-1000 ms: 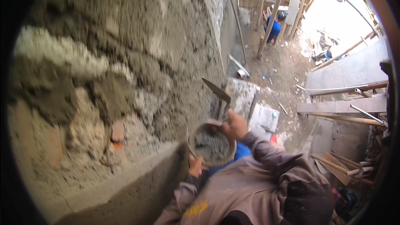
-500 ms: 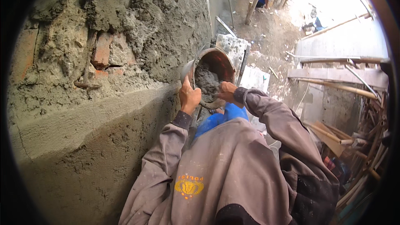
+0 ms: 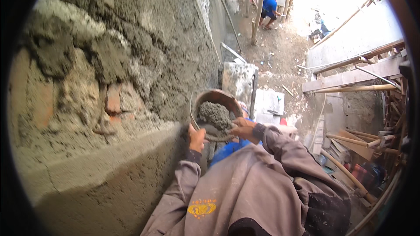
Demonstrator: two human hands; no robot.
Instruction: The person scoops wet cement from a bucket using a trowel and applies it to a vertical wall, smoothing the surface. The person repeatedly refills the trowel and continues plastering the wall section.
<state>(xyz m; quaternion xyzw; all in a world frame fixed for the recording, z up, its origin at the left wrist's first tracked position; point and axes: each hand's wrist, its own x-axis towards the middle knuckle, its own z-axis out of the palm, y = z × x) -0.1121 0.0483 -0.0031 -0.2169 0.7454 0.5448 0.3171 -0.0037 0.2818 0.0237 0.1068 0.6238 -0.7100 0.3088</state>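
Note:
In front of me, close to the wall, a round bucket (image 3: 222, 98) shows its opening, its inner wall brownish. A lump of wet grey mortar (image 3: 214, 114) sits inside it. The fingers of my left hand (image 3: 196, 138) are closed on the bucket's near left rim. At the near right rim my right hand (image 3: 245, 129) is closed too, its fingertips beside the mortar; whether it also holds a tool is hidden. To the left rises a wall (image 3: 162, 61) with rough grey mortar on its upper part and exposed red brick (image 3: 113, 99).
Below the bucket's far side lies a mortar-spattered board (image 3: 238, 78), with a pale panel (image 3: 267, 104) to its right. Bamboo poles (image 3: 354, 89) and timber crowd the right side. Far off, a person in blue (image 3: 269, 8) crouches beside upright poles.
The bucket has tipped so its opening faces up toward me more, and its mortar shows as a rounded lump. Both hands stay on the rim. My view has shifted, showing more of the distant person.

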